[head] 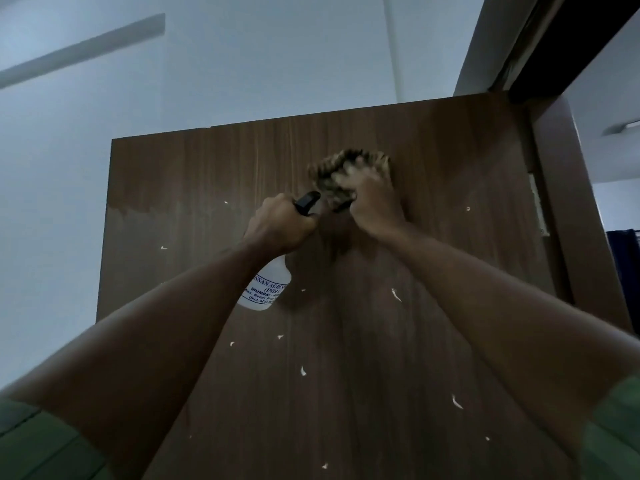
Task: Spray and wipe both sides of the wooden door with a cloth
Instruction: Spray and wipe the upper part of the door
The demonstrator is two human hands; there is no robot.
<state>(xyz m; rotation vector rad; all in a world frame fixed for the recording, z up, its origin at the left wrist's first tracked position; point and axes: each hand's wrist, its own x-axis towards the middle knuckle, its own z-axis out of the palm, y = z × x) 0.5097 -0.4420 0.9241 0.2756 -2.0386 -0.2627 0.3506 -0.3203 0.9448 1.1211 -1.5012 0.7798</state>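
Filling most of the view, wooden door (346, 341) stands ajar w/ pale flecks on its face. Right hand (370, 199) presses a bunched, blurred cloth (332, 171) near the top; left hand (280, 223) grips white spray bottle (266, 285) just beside it. Door frame (568, 202) at right, pale wall (104, 116) behind.

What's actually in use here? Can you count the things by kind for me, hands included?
Hands: 2, left hand and right hand
Spray bottle: 1, white, held in the left hand
Cloth: 1, bunched against the door under the right hand
Wooden door: 1
Total: 5
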